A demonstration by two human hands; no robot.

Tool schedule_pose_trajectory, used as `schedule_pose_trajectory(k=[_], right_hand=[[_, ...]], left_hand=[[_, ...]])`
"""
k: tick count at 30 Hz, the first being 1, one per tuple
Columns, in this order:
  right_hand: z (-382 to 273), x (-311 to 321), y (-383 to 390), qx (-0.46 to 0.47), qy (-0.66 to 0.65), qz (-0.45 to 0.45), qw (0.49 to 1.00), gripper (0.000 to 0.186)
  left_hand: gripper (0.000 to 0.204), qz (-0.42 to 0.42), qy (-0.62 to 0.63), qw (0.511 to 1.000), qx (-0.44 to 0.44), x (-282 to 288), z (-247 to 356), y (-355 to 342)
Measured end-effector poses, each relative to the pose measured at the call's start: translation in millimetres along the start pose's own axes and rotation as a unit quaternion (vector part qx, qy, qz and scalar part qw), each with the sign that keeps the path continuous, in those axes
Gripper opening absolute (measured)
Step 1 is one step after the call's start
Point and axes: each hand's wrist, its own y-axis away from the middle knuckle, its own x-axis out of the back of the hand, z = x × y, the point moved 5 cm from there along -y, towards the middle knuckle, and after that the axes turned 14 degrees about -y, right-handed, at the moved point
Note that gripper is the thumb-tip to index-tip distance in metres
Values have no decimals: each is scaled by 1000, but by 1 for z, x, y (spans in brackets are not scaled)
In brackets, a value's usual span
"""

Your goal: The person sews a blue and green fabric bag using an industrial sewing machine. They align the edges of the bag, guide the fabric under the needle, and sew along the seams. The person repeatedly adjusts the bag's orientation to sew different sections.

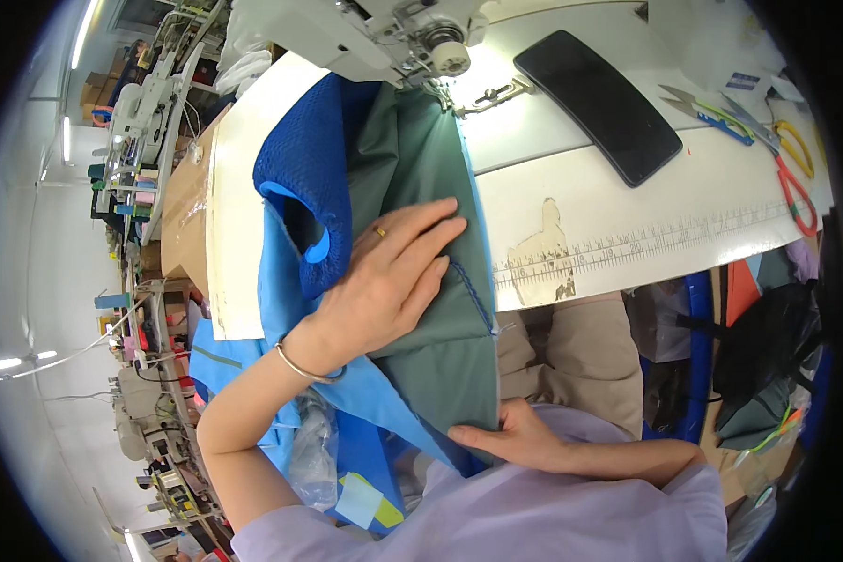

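Note:
Dark green fabric (445,375) lies over the table edge, its far end under the needle area of a white sewing machine (356,37). My left hand (384,276), with a ring and a bangle, rests flat on this fabric, fingers stretched toward its right edge. Beside that hand, dark blue mesh fabric (300,140) curls up in a roll. Light blue fabric (375,398) shows beneath the green and hangs toward my lap. Nearer to me, my right hand (515,436) pinches the green fabric's lower right edge, thumb on top; its other fingers are partly hidden.
A black phone (599,108) lies right of the machine. Farther right are scissors with red handles (794,192) and small blue-handled snips (721,122). A ruler scale (646,245) runs along the table's front edge. A black bag (768,337) sits at the right. More sewing machines (145,412) stand left.

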Motion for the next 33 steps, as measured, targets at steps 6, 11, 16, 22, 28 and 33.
schedule_pose_trajectory(k=[6, 11, 16, 22, 28, 33], right_hand=[[3, -4, -2, 17, 8, 17, 1000, 36], [-2, -4, 7, 61, 103, -10, 993, 41], [-4, 2, 6, 77, 158, 0, 984, 35], [27, 17, -1, 13, 138, -29, 990, 37], [19, 18, 2, 54, 124, -32, 990, 36], [-6, 17, -1, 92, 112, 11, 989, 40]], left_hand=[[38, 9, -9, 1000, 3, 4, -6, -20], [38, 15, -48, 997, -54, -9, -4, -14], [44, 8, -14, 998, -55, -11, 6, 3], [46, 13, 2, 997, -71, -6, 4, -7], [46, 48, -27, 998, -19, -5, -11, 1], [46, 20, -9, 1000, 6, 0, -17, -4]])
